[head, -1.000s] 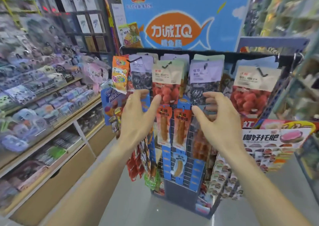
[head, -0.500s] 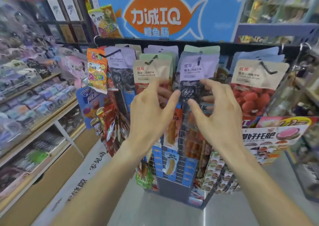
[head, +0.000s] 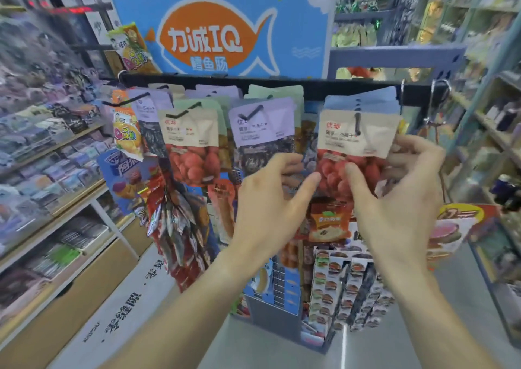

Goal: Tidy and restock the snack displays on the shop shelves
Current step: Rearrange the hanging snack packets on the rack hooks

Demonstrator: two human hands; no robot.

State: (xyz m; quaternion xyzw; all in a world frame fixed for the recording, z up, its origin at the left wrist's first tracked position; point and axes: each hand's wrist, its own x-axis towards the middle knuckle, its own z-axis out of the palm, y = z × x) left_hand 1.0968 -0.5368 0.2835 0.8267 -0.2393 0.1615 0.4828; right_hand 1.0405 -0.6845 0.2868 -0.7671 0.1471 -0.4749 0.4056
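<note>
Both hands — left hand [head: 270, 199], right hand [head: 394, 199] — are pinching the red-fruit pouch [head: 356, 149], squaring it on its peg — probably neighbouring rows next.

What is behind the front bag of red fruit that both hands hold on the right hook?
Behind the front red fruit bag, held by the left hand and right hand, hang more bags with blue tops. Their contents and number are covered.

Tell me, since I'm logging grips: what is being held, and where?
Both hands grip the rightmost hanging red-fruit pouch by its lower side edges: left hand, right hand.
</note>
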